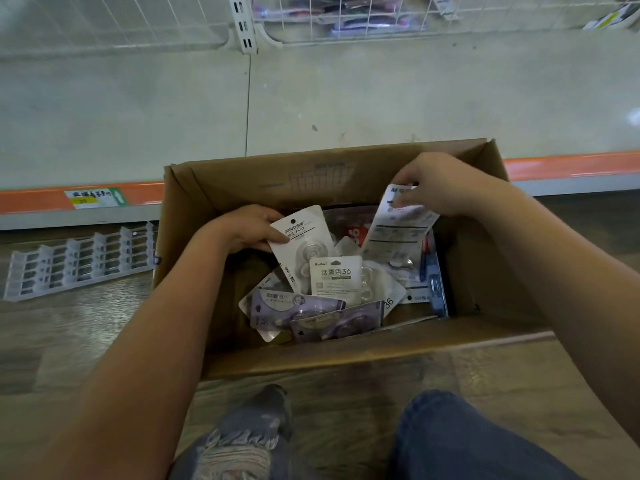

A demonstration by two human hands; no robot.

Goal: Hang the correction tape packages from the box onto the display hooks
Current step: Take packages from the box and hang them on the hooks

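An open cardboard box [194,237] sits on the floor in front of me, with several correction tape packages lying loose inside. My left hand [247,228] grips a white correction tape package [304,244] by its left edge, thumb on its front. My right hand [440,183] pinches the top of a larger white package [398,226], tilted up near the box's back right. A grey-white package marked 36 [335,280] and purple packages [298,308] lie in the middle of the box. No display hooks show in this view.
A bottom shelf with an orange edge strip [568,166] and a price label [95,198] runs behind the box. A white plastic rack [79,261] lies on the wooden floor at left. Wire baskets with goods [346,19] hang above. My knees in jeans [467,441] are at the bottom.
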